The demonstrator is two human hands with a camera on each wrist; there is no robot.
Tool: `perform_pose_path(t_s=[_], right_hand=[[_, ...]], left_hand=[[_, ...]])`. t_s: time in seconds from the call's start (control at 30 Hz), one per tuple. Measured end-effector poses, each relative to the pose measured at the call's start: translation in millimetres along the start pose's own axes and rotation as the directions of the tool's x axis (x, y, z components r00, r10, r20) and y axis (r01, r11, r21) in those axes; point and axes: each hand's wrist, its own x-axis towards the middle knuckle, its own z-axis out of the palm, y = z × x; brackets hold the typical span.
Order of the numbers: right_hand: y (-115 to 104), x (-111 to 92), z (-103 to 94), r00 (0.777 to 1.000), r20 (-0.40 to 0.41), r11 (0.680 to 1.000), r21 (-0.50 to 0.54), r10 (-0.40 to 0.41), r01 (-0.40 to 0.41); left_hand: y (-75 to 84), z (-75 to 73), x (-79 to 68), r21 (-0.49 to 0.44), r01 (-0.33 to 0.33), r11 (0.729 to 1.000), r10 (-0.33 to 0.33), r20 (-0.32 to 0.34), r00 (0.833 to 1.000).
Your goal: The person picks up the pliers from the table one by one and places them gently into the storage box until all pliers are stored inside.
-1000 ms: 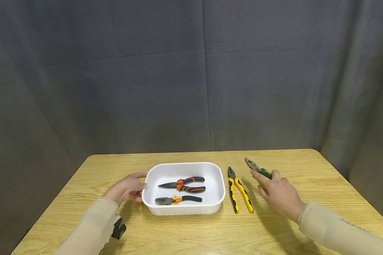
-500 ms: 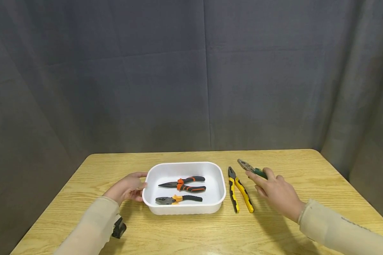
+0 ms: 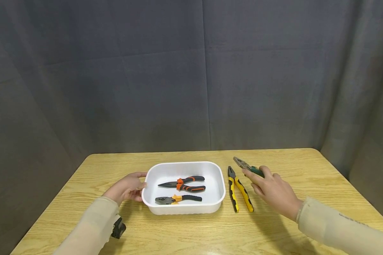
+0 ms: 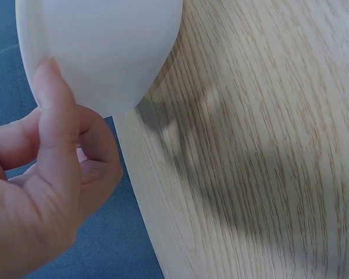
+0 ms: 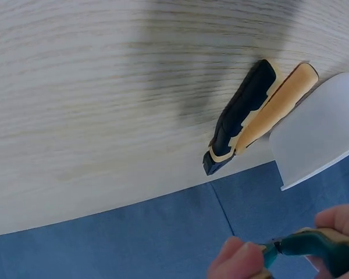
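My left hand (image 3: 127, 187) pinches the left end of a white plastic tray (image 3: 185, 209), its thumb over the rim in the left wrist view. Inside the tray lie long-nose pliers (image 3: 180, 185) with black and orange handles, and nearer me, combination pliers (image 3: 175, 200) with an orange and black grip. Off to the tray's right, my right hand (image 3: 276, 193) grips green-handled combination pliers (image 3: 257, 171) in the air, jaws pointing to the back left. Below and left of that hand, yellow and black pliers (image 3: 232, 191) lie on the table with their handles spread.
A wooden table (image 3: 178, 237) carries everything, its back edge close to a grey curtain (image 3: 153, 88). A small black device (image 3: 118, 228) sits at my left wrist.
My right hand has moved left with the green-handled pliers, bringing their jaws close to the yellow pliers' tip. The left hand and tray stay put.
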Motion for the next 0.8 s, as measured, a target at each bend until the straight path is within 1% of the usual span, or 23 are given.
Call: perform_pose_path(t_s=[0.17,0.4,0.57,0.8], right_hand=[[-2,3,-1.5,1.000,0.008,1.000,0.002,-0.002,0.002],[-4,6,-0.8,0.999,-0.011,0.999,-0.011,-0.052,0.052],[-6,8,-1.3,0.998,0.011,0.998,-0.009,-0.057,0.057],[-6,14,0.6,0.992,-0.014,0.992,-0.036,-0.124,0.123]], left_hand=[[0.0,0.2,-0.1,0.006,0.003,1.000,-0.003,-0.001,1.000],[0.3,-0.6,-0.2,0.009,0.003,1.000,-0.003,-0.006,1.000],[0.1,-0.8,1.0,0.006,0.000,1.000,0.000,-0.004,1.000],[-0.2,-1.6,1.5,0.009,0.001,1.000,-0.001,-0.001,1.000]])
